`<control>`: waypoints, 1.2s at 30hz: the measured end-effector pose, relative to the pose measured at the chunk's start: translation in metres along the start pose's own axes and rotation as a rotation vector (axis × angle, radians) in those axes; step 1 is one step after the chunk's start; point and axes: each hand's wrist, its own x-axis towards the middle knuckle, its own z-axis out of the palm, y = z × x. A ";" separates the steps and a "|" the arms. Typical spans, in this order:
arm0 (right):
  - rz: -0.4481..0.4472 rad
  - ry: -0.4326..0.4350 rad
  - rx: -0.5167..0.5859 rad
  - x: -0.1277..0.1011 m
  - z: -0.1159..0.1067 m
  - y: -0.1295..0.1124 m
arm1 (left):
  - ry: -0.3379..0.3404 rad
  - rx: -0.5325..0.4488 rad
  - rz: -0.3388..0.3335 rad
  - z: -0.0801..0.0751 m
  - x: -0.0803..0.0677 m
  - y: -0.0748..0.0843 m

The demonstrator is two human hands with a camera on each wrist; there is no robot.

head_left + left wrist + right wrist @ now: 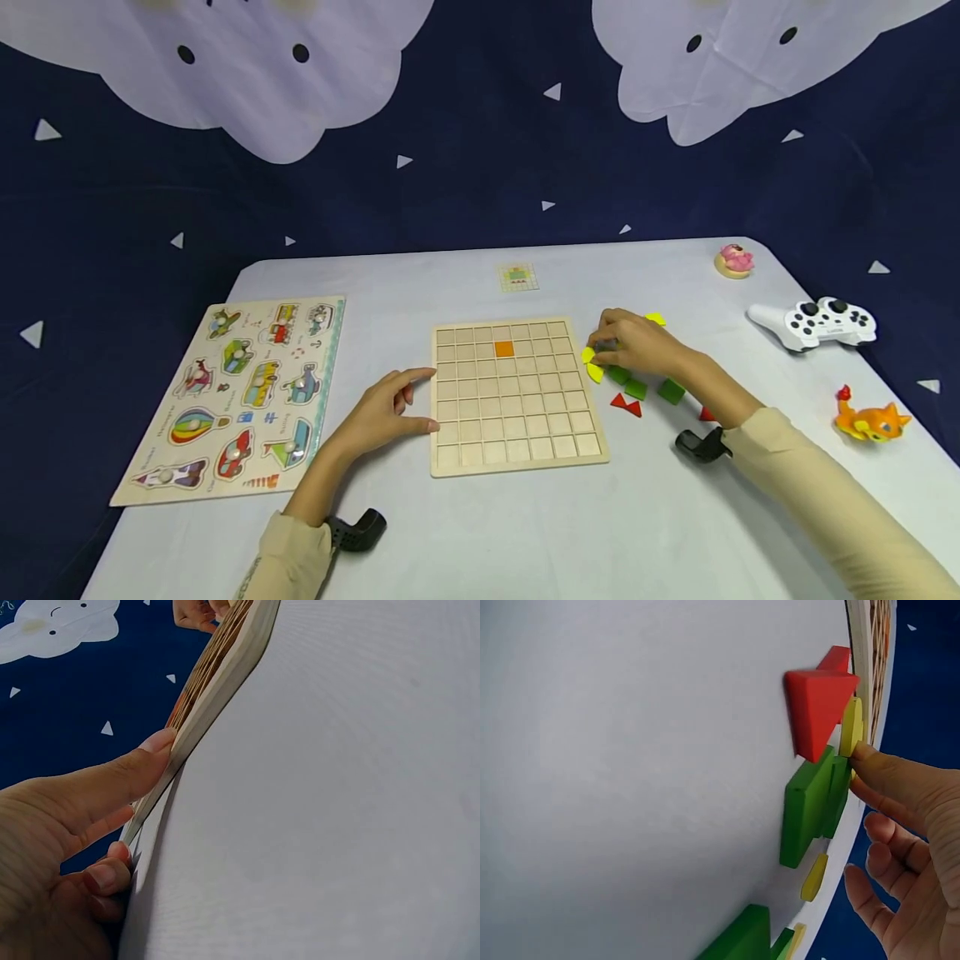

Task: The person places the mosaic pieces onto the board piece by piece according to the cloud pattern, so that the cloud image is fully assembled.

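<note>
A square wooden grid board (pixel 517 462) lies on the white table, with one orange square tile (pixel 504 349) in an upper cell. My left hand (pixel 386 410) touches the board's left edge with thumb and index finger spread apart; the left wrist view has the thumb (pixel 142 761) against the rim. Right of the board, my right hand (pixel 637 342) pinches a yellow piece (pixel 852 726) between thumb and index finger, its other fingers loosely bent. Green tiles (pixel 671 391) and red triangles (pixel 626 405) lie beside and below that hand. Another yellow piece (pixel 656 319) sits behind it.
A small pattern card (pixel 518 277) lies beyond the board. At left is a vehicle peg puzzle (pixel 247 400). On the right are a white game controller (pixel 813 323), an orange toy figure (pixel 872 422) and a pink toy (pixel 735 261). A dark patterned cloth hangs behind the table.
</note>
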 end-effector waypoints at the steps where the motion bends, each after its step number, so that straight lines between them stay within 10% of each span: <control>1: -0.001 0.001 0.002 -0.001 0.000 0.000 | 0.000 0.002 -0.002 0.000 0.000 0.000; 36: -0.027 0.133 0.030 0.003 0.000 -0.002 | -0.006 -0.024 0.000 -0.002 0.002 0.001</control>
